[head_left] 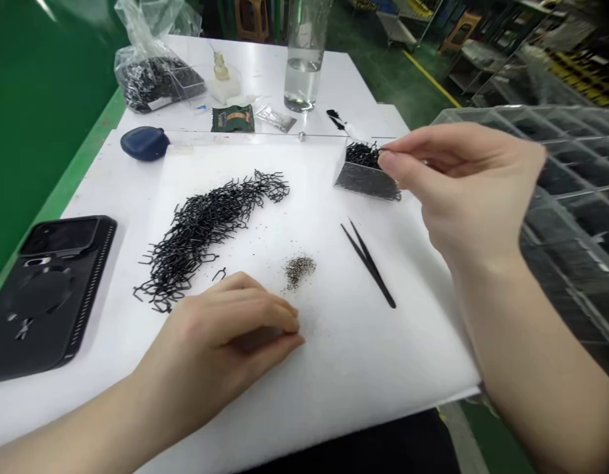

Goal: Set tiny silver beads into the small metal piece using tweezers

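My left hand (235, 345) rests low over the white sheet (328, 368), thumb and fingertips pinched together; whatever they hold is too small to make out. Just beyond it lies a scatter of tiny brown grains (299, 268). To its upper left spreads a curved heap of thin black forked pieces (200, 227), with one loose forked piece (219, 274) apart. My right hand (462, 178) is closed in a pinch beside a clear box (366, 181) filled with similar small black pieces. What sits between those fingertips cannot be made out. Black tweezers (370, 266) lie between the hands.
A black phone (42, 296) lies at left, and a dark blue rounded object (145, 143) sits behind. Farther back stand a bag of black pieces (151, 72), a small bottle (220, 68) and a clear cylinder with liquid (303, 79). Divided clear trays (561, 164) line the right.
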A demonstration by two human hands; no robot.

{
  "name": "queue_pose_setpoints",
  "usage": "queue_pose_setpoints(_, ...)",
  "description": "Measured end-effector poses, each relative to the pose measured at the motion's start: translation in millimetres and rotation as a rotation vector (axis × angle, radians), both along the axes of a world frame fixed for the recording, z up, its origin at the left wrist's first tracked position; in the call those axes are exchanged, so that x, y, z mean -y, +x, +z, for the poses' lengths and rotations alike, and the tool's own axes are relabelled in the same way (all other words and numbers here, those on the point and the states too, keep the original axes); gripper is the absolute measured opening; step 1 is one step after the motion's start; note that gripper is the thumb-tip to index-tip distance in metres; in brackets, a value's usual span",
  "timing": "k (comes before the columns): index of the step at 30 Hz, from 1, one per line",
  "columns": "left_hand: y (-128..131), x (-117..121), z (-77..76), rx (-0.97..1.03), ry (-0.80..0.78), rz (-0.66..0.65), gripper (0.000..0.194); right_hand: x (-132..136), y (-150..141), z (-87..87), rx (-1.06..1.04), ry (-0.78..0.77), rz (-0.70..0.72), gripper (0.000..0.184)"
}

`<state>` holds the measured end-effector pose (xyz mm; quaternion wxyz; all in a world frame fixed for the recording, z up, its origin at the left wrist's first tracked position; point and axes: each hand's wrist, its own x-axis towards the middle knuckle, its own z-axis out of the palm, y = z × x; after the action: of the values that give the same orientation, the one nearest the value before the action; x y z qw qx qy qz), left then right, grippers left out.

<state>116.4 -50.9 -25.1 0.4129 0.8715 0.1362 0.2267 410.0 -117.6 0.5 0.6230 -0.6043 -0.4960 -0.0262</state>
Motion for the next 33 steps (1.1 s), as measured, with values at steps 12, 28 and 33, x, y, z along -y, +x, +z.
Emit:
queue_pose_setpoints(12, -5, -3, -13.5, -0.027, 0.135, -0.061, 0.023, 3, 50, 7.9, 0.168, -0.254, -0.283, 0.016)
queue_pose_setpoints(28, -6, 1, -2.8, -0.112, 0.044, 0.022, 0.016, 15, 7, 15.9, -0.029, -0.738, 0.563, 0.024)
queue_pose_setpoints(33, -5, 5, -2.0, -0.172, 0.014, 0.071, 0.017, 4, 8, 4.5, -0.651, -0.493, 0.675, 0.029)
